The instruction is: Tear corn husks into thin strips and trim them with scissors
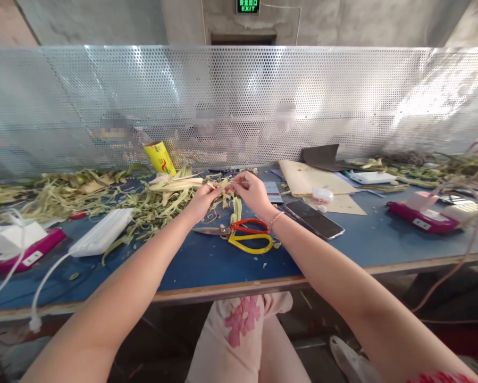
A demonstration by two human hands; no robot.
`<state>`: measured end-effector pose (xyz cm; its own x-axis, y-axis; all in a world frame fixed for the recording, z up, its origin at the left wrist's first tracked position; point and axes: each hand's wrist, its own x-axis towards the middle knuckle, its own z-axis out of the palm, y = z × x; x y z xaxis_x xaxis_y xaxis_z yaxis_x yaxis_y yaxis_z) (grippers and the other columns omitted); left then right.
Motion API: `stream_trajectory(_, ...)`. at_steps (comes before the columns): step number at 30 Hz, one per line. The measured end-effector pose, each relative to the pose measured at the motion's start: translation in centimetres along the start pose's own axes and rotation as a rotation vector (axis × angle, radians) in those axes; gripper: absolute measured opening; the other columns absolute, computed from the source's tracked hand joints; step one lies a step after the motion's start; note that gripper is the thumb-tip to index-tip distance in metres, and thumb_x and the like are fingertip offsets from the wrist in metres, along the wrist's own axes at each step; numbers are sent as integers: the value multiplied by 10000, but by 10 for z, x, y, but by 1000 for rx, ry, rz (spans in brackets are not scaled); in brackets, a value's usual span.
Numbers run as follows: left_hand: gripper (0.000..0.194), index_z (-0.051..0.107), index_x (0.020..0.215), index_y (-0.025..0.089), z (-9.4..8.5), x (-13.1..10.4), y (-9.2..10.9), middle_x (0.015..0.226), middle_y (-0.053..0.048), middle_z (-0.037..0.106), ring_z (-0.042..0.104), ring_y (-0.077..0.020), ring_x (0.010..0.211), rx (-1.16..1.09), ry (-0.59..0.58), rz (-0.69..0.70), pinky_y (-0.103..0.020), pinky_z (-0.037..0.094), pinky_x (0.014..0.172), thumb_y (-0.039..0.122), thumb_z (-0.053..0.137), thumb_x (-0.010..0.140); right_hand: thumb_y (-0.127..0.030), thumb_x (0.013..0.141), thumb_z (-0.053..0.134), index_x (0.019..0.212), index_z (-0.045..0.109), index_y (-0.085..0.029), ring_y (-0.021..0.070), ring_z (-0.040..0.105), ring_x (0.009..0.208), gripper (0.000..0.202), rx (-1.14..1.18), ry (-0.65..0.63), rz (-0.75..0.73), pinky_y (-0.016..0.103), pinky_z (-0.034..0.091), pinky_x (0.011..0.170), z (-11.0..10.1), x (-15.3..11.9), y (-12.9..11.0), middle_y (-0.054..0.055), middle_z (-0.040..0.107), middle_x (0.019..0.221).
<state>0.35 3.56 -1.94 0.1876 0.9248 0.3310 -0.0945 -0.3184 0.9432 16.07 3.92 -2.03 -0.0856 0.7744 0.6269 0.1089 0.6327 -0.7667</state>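
Observation:
My left hand (205,199) and my right hand (251,189) meet over the middle of the table, fingertips pinched close together. Between them is a pale green strip of dried husk (225,194), which both hands seem to grip; its ends are partly hidden by the fingers. Another leafy piece of husk (236,208) hangs or lies just below the right hand. Scissors with one red and one yellow handle (251,243) lie on the table under my hands, blades toward the left. A heap of dried husks (154,205) spreads left of my left hand.
Right of my right wrist lies a black phone (315,218), with an earphone case (322,196) and brown paper (314,178) behind. A white power bank (102,232) with a cable and purple power strips (424,217) sit at the sides. A perforated metal screen (239,101) stands behind a yellow tube (159,158).

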Motion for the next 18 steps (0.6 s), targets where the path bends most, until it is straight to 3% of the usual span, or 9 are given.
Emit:
stream_trajectory(8,259,525,711,148,5,-4,6,717,15,569,552,-100,683,-42,78,-103,-258,426,717,329,701,649,-240,714,561,772,540,-180,123,603,698,87,-26,-85,-50,268,494,671,3,-5,-4,14,614,744)
stream_trajectory(12,218,522,697,148,5,-4,5,663,35,524,492,-86,658,-41,98,-63,-240,380,710,280,692,664,-217,716,554,788,562,-180,127,605,738,81,-26,-113,-75,266,489,687,3,-5,-1,21,628,779)
stream_trajectory(18,220,518,719,151,0,-1,0,665,42,520,476,-85,672,-26,29,4,-227,350,707,294,680,674,-219,728,546,788,576,-182,128,593,755,77,-98,-90,-104,262,477,678,3,-5,-1,23,634,797)
